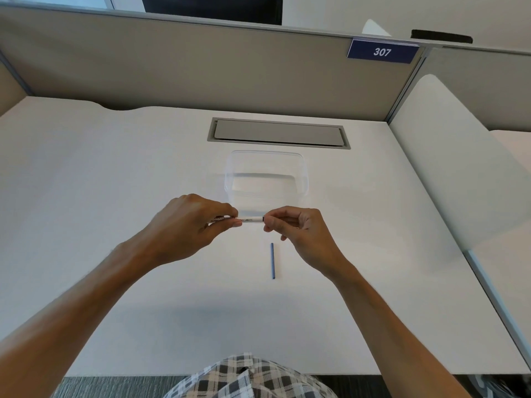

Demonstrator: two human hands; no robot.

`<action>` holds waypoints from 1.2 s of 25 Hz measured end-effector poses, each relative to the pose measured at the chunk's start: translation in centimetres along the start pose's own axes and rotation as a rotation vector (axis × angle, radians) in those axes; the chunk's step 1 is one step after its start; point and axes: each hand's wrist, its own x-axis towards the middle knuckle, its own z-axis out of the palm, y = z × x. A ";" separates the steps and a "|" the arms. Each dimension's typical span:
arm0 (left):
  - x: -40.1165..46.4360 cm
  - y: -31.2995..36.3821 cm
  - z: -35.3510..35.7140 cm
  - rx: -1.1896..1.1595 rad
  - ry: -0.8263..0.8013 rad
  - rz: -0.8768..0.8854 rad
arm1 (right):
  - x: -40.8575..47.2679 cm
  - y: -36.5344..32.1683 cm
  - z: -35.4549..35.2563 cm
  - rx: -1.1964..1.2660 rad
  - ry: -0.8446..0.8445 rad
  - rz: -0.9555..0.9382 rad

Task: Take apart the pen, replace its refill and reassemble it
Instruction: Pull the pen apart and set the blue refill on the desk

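You've got the pen [249,220] held level above the desk [115,182], long axis running left–right across your view, just in front of the clear plastic tub [265,156]. Your left hand [189,222] wraps the left part of the barrel w/ fingers curled, thumb and forefinger pinching it near mid-length. Your right hand [293,228] pinches the dark end piece at the pen's right tip w/ thumb and forefinger; other fingers loosely curled. Only a short stretch of white barrel w/ printed text shows between the two hands.

The blue refill [272,260] lies flat on the desk, nearer to you than the pen, below and slightly left of your right hand, not touching either hand. Its long axis runs toward/away from you, i.e. roughly at right angles to the pen. Right hand is clearly the closer one to it.

Can't tell whether the end piece is being loosened or tightened, or whether a refill is inside the barrel. Prob. the joint at the right end is what's in play: keep left hand as the anchor, right hand does the twist. If you go for the blue refill, use the right hand and turn it to match the pen's axis.
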 end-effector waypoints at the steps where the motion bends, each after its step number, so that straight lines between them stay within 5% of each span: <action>1: -0.1 0.0 0.0 -0.013 -0.002 -0.012 | 0.0 0.0 -0.1 0.003 -0.005 -0.012; 20: -0.1 -0.2 -0.3 -0.181 -0.027 -0.065 | 0.3 -0.5 -0.4 0.075 -0.025 -0.077; 26: 0.1 0.2 -0.3 -0.005 0.021 0.012 | 0.1 -0.1 0.7 -0.023 0.141 -0.049; 30: 0.3 0.3 -0.4 0.007 0.019 0.022 | 0.2 0.1 1.0 -0.022 0.094 -0.028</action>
